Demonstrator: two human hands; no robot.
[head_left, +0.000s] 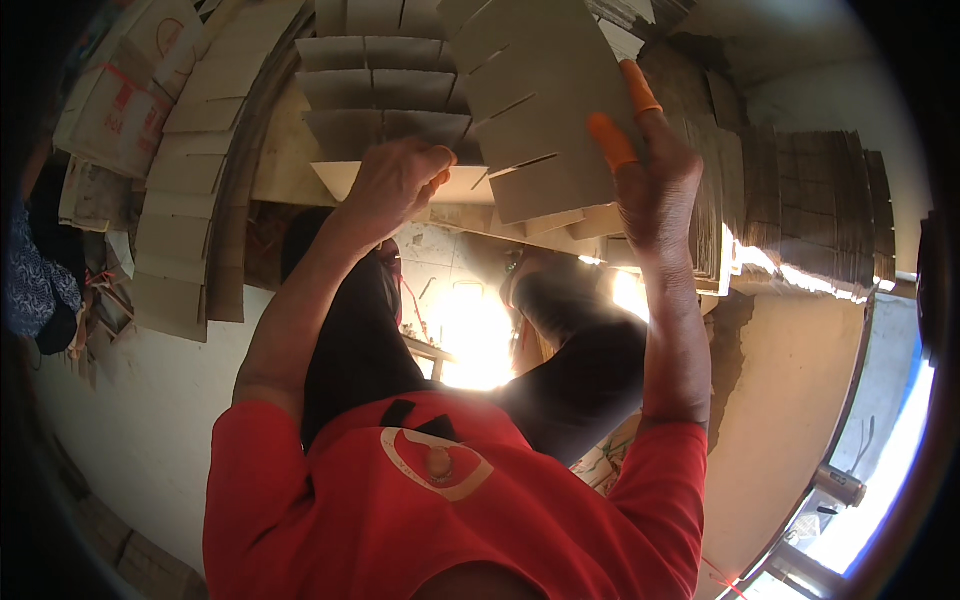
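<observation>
My right hand (655, 170), with orange finger covers on the thumb and a finger, grips the right edge of a slotted cardboard sheet (545, 100). This grey-brown sheet is tilted, and several slits run in from its left edge. My left hand (395, 185) is closed, its fingers curled inward and a bit of orange showing at the tips. What it holds, if anything, is hidden. Just beyond that hand, several cardboard strips (335, 90) stand in rows, joined by a crossing piece. A paler cardboard edge (465, 184) lies below the rows, beside my left hand.
At the left, a long run of slotted cardboard (180, 230) slopes down beside a printed carton (120, 95). Stacked cardboard pieces (810, 190) stand at the right. My legs are under the work surface, with bright light on the floor (425, 260) between them.
</observation>
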